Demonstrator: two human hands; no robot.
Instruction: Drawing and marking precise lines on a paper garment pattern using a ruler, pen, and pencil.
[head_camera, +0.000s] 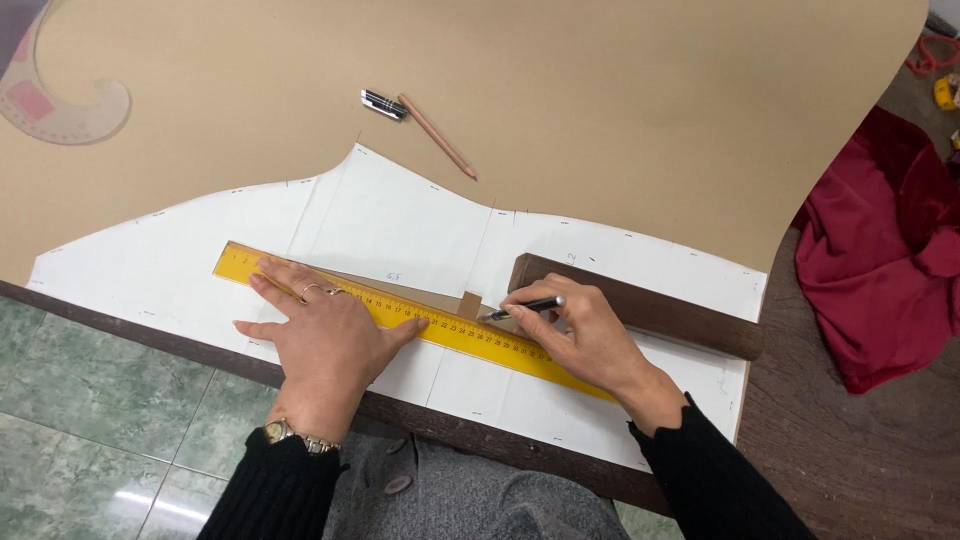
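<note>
The left hand (322, 335) lies flat with fingers spread, pressing down on the yellow ruler (450, 325). The ruler runs diagonally across the white paper pattern (400, 225), from upper left to lower right. A ring shows on one finger and a watch on the wrist.

The right hand (585, 335) pinches a black-and-silver pen-shaped tool (525, 307) between thumb and fingers — its tip rests at the upper edge of the ruler, next to a small wedge of brown card (455, 303) that lies along that edge. The heel of the right hand sits on the ruler.

The white paper pattern lies on a large sheet of brown paper (600, 100), which covers most of the table (860, 450). A dark wooden block (680, 315) rests on the pattern just behind the right hand.

Further up on the brown paper lie a pencil (438, 137) and a small black-and-white object (384, 104), touching at one end. A curved drafting template (60, 105) sits at the upper left corner — partly cut off by the frame. Red cloth (880, 260) is bunched at the right of the table.
</note>
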